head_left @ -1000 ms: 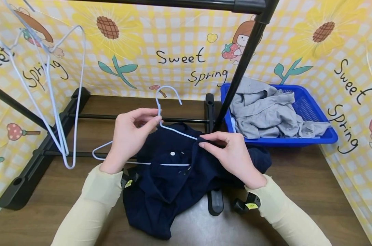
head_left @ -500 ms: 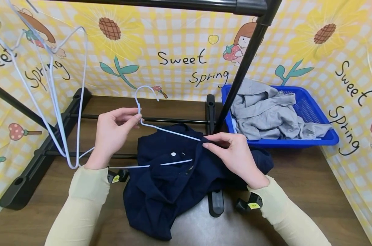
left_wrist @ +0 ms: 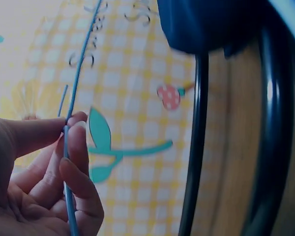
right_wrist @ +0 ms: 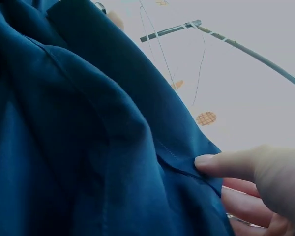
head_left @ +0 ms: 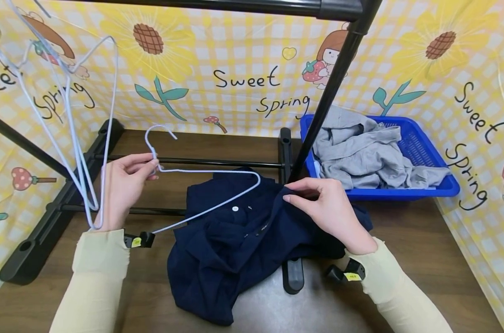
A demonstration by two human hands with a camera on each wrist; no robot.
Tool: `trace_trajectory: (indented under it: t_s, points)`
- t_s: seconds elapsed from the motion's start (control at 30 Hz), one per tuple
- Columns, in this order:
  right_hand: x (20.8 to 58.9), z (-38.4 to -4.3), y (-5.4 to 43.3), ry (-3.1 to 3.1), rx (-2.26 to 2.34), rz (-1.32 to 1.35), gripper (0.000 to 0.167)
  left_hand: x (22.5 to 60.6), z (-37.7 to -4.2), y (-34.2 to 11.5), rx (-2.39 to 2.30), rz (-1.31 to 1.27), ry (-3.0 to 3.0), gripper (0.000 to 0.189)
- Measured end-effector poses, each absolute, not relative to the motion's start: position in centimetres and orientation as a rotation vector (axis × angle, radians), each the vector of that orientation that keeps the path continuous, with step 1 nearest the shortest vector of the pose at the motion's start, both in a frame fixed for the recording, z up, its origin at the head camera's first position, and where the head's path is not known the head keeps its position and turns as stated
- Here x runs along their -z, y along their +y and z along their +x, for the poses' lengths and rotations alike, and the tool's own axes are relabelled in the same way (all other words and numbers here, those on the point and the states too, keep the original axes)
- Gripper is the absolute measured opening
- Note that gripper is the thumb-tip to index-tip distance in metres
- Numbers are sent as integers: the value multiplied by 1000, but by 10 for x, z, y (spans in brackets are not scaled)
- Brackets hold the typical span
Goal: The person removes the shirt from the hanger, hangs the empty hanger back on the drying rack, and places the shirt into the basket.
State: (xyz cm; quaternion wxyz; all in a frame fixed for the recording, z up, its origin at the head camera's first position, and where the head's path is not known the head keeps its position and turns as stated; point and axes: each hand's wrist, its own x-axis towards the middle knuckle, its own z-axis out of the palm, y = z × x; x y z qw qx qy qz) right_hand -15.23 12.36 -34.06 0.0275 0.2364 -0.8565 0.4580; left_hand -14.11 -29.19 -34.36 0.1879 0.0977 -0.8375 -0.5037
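Note:
My left hand (head_left: 124, 185) pinches a pale blue wire hanger (head_left: 210, 171) at the base of its hook. In the left wrist view thumb and fingertips close on the hanger's wire (left_wrist: 73, 98). The hanger's right shoulder lies over a navy buttoned shirt (head_left: 222, 273), out in the open above the cloth; its left end is hidden behind my left wrist. With thumb and forefinger, my right hand (head_left: 326, 208) pinches the shirt's edge near the collar. The right wrist view shows the thumb pressing the navy cloth (right_wrist: 113, 123) close to its edge.
Several wire hangers (head_left: 74, 138) hang at the left, overlapping my left wrist. A black rack's top bar (head_left: 218, 5) crosses overhead, with a slanted post (head_left: 335, 88) on the right. A blue basket (head_left: 418, 192) holding grey clothes (head_left: 356, 148) stands at the back right.
My left hand has moved left and slightly down with the hanger, whose right shoulder has come out from the shirt. The right hand keeps its pinch on the shirt and has shifted slightly right.

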Motion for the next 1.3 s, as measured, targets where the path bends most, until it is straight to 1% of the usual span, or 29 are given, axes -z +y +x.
trace_trajectory:
  t_s: [0.2,0.33,0.4,0.5,0.53,0.6,0.67,0.9,1.1,1.3]
  points:
    - [334,-150,127,-2598,-1331,764,32,345,-136,-313,1550,428,-2234,35]
    - [327,-150,129,-2542,-1310,787,37,339,-126,-327,1550,501,-2241,32]
    - [324,-150,129,-2521,-1314,790,38,336,-119,-335,1518,542,-2278,23]
    - [319,-151,128,-2497,-1319,797,38,334,-110,-351,1650,574,-2184,7]
    - [318,-151,128,-2488,-1317,802,38,334,-108,-357,1690,580,-2147,6]
    - [314,-152,126,-2465,-1315,819,37,334,-104,-366,1775,596,-2050,13]
    - [309,-153,125,-2429,-1312,841,38,333,-102,-374,1843,594,-1977,15]
    - [285,-156,117,-2250,-1259,899,43,325,-97,-385,1619,729,-2020,27]
    - [258,-157,107,-2100,-1208,930,48,313,-92,-381,1389,856,-2024,24]
    - [233,-159,96,-1933,-1079,1013,50,306,-84,-375,1290,847,-1990,23]
